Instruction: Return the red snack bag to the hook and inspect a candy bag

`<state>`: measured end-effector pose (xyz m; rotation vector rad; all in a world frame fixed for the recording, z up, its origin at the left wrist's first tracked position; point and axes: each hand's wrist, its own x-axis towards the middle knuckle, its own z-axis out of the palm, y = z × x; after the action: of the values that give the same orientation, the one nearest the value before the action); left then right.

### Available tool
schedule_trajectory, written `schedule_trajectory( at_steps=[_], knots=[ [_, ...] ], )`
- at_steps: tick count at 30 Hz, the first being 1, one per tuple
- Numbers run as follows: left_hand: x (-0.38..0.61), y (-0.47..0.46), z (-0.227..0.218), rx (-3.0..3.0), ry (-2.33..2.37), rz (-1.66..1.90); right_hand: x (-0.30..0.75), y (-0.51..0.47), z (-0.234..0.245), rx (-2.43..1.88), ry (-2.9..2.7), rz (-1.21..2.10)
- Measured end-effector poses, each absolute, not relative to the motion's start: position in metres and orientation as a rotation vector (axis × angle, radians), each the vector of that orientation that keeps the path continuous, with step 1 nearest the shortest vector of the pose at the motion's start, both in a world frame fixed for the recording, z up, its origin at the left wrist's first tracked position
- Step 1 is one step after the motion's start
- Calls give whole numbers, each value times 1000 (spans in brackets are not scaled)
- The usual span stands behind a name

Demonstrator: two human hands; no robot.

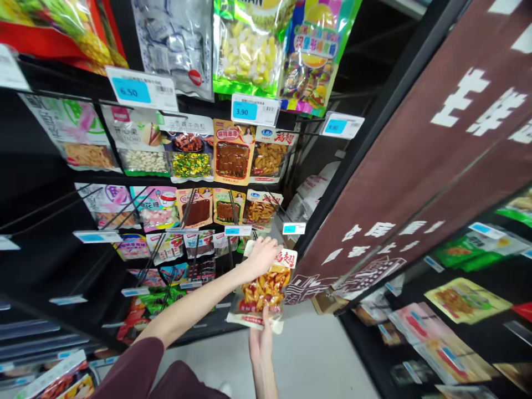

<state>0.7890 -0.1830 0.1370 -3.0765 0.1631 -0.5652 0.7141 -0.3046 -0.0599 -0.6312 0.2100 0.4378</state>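
Note:
A clear snack packet (266, 291) with orange-red pieces and a white-and-red top label hangs low in front of the rack. My left hand (262, 256) grips its top edge, fingers curled over the label. My right hand (261, 337) holds the bottom edge from below, thumb on the front. Just above, matching packets (261, 209) hang on the rack's hooks (233, 213).
A black peg rack (54, 216) carries several rows of snack bags with blue price tags (245, 111). A brown panel with white characters (419, 183) slants at the right, and more packets (465, 299) lie on shelves beyond it. The pale floor (316, 360) is below.

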Motion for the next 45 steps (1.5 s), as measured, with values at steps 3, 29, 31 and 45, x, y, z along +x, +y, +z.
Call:
schedule_trajectory(
  at_steps=[3,29,31,45],
  knots=[
    [807,-187,139,-2967,105,-730,726,-285,-42,-593,143,434],
    [869,-141,116,-3043,469,-1338,785,-242,-45,-685,-27,437],
    [872,-139,118,-3035,490,-1342,785,-240,-41,-722,-48,426],
    [888,-143,117,-3074,525,-1551,787,-240,-34,-705,49,337]
  ],
)
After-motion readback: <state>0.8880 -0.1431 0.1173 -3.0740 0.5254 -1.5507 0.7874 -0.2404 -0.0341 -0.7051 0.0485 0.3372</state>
